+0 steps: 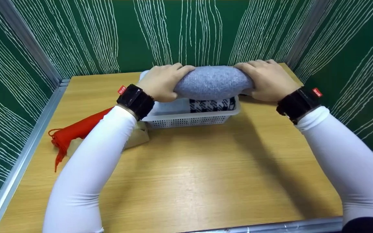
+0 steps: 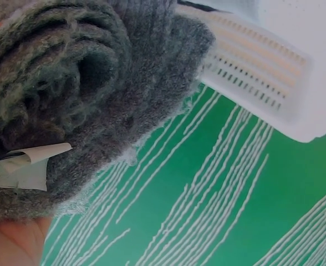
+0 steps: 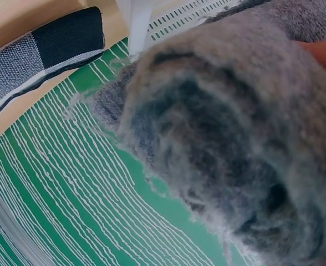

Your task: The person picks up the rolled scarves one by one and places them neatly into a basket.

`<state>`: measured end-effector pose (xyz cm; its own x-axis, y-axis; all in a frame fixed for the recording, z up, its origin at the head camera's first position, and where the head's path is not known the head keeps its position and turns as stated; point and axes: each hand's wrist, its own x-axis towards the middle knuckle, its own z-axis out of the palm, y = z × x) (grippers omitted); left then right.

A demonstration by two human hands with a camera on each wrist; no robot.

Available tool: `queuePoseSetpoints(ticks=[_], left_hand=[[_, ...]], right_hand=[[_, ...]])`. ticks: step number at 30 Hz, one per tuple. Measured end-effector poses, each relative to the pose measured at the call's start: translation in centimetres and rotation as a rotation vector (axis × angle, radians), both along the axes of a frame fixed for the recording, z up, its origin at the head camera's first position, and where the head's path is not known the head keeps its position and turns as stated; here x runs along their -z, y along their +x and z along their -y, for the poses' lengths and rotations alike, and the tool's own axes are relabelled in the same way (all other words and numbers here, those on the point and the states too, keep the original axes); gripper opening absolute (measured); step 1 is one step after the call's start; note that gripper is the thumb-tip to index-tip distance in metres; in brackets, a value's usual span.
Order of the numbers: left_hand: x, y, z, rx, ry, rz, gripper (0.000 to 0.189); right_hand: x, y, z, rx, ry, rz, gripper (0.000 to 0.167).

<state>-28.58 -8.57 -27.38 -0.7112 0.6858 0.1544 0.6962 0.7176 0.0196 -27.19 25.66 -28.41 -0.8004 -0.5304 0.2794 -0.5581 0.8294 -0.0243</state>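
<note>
Both hands hold a rolled-up grey woolly scarf (image 1: 214, 82) over the white plastic basket (image 1: 193, 120). My left hand (image 1: 165, 81) grips its left end, thumb on the near side and fingers over the top. At the other end, my right hand (image 1: 267, 79) has the same grip. Spiral layers of the roll (image 3: 207, 149) show in the right wrist view, and a pale label (image 2: 27, 163) sticks out in the left wrist view. Below the roll, a light cloth (image 1: 170, 107) and a black-and-white houndstooth cloth (image 1: 212, 105) lie in the basket.
On the wooden table (image 1: 186, 181), left of the basket, lies a rolled red scarf (image 1: 79, 127) with fringes, overlapping a beige item (image 1: 138, 137). A black-and-grey checked cloth (image 3: 46, 52) lies near the basket in the right wrist view. Green white-streaked walls (image 1: 199, 32) enclose the table's back and sides.
</note>
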Motion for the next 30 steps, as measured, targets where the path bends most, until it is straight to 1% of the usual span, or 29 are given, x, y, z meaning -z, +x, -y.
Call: queuePoseSetpoints(ticks=[6, 14, 19, 23, 26, 30], left_hand=[[-0.1, -0.2, 0.6, -0.003, 0.009, -0.005, 0.087], [0.0, -0.4, 1.3, -0.007, 0.019, 0.005, 0.088], [-0.1, -0.4, 1.8, -0.014, 0.021, 0.006, 0.087], [-0.1, -0.4, 2.1, -0.007, 0.020, -0.001, 0.087], [0.0, -0.4, 2.4, -0.003, 0.025, -0.009, 0.086], [0.0, -0.4, 2.8, -0.007, 0.033, -0.010, 0.086]], right_hand=[[-0.1, -0.2, 0.5, -0.028, -0.002, -0.014, 0.077], [-0.1, -0.5, 1.0, -0.056, 0.010, -0.025, 0.079], [-0.2, -0.6, 1.3, -0.056, 0.023, -0.018, 0.082], [0.0, -0.5, 1.6, -0.060, 0.022, -0.024, 0.083], [0.1, -0.5, 1.8, -0.070, 0.016, -0.032, 0.083], [-0.1, -0.5, 2.2, -0.068, 0.018, -0.020, 0.082]])
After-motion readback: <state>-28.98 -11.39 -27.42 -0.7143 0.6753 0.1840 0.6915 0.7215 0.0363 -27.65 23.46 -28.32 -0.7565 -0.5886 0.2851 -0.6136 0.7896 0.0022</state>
